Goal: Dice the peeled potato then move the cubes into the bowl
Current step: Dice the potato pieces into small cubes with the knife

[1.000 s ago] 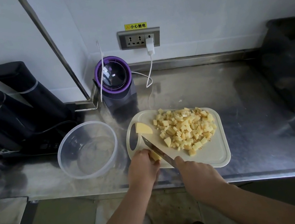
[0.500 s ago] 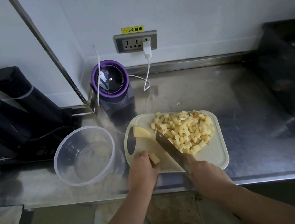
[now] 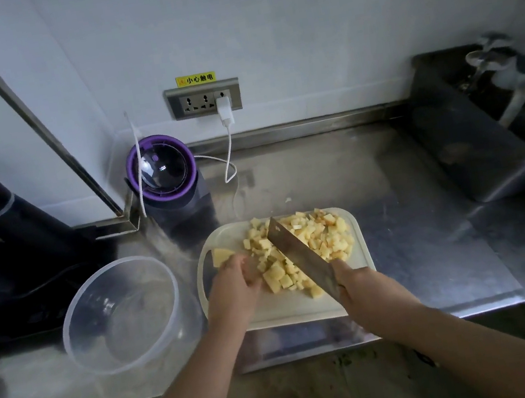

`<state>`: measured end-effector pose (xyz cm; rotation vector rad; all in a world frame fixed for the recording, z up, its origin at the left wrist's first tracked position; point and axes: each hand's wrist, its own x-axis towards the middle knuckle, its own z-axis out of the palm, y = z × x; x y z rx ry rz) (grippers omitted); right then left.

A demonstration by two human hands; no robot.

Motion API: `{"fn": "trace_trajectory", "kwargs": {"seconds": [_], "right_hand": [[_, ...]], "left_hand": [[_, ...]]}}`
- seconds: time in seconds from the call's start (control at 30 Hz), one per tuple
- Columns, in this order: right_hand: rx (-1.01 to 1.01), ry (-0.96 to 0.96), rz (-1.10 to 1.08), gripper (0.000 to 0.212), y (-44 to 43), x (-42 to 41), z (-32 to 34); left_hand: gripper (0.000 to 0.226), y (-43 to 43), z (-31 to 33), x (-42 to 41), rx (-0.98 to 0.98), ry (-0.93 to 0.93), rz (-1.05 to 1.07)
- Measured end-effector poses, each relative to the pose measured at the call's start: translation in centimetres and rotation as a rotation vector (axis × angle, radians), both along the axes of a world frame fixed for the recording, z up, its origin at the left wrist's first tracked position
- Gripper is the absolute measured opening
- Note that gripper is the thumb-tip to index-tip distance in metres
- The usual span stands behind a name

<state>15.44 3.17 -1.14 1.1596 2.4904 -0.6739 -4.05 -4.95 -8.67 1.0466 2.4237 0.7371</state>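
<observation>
Head view: right hand (image 3: pixel 355 282) grips knife (image 3: pixel 298 255) over potato cubes (image 3: pixel 326 233) on board (image 3: pixel 294 313); left hand (image 3: pixel 234 287) alongside, grip unclear.

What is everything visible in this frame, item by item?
counter: one, steel
cutting board: one, white, counter's front
potato cubes: many, pale yellow, heaped on the board
potato piece: one, pale yellow, uncut, board's left end
knife: one, steel, blade across the cubes
bowl: one, clear, left of the board
appliance: one, purple-rimmed, behind the board
socket: one, grey, wall, white charger plugged in
black machine: one, far left
tap: one, metallic, far right
left hand: one, beside the cubes
right hand: one, grips the knife
</observation>
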Motion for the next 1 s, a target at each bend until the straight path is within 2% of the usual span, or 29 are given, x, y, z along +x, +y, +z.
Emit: {"fn": "trace_trajectory", "kwargs": {"seconds": [0.1, 0.17, 0.27, 0.43, 0.77, 0.87, 1.0], "right_hand": [[0.020, 0.009, 0.027, 0.044, 0.4, -0.4, 0.2], [0.032, 0.016, 0.034, 0.045, 0.5, -0.8, 0.4], [0.011, 0.025, 0.026, 0.044, 0.5, -1.5, 0.3], [0.013, 0.026, 0.021, 0.039, 0.7, -2.1, 0.0], [-0.029, 0.027, 0.039, 0.043, 0.2, -2.7, -0.4], [-0.055, 0.013, 0.068, 0.044, -0.6, -3.0, -0.4], [-0.104, -0.026, 0.063, 0.046, -1.7, -3.5, -1.0]], "left_hand": [[0.041, 0.5, 1.3, -3.3, -0.071, 0.189, -0.024], [0.049, 1.0, 1.9, -4.7, -0.244, 0.290, -0.142], [0.047, 1.7, 2.1, -5.7, -0.453, 0.351, -0.333], [0.052, 2.8, 2.5, -6.0, -0.559, 0.436, -0.420], [0.043, 1.9, 2.6, -5.5, -0.521, 0.328, -0.440], [0.043, 0.8, 2.2, -4.3, -0.553, 0.299, -0.374], [0.045, -0.6, 1.9, -2.9, -0.578, 0.159, -0.272]]}}
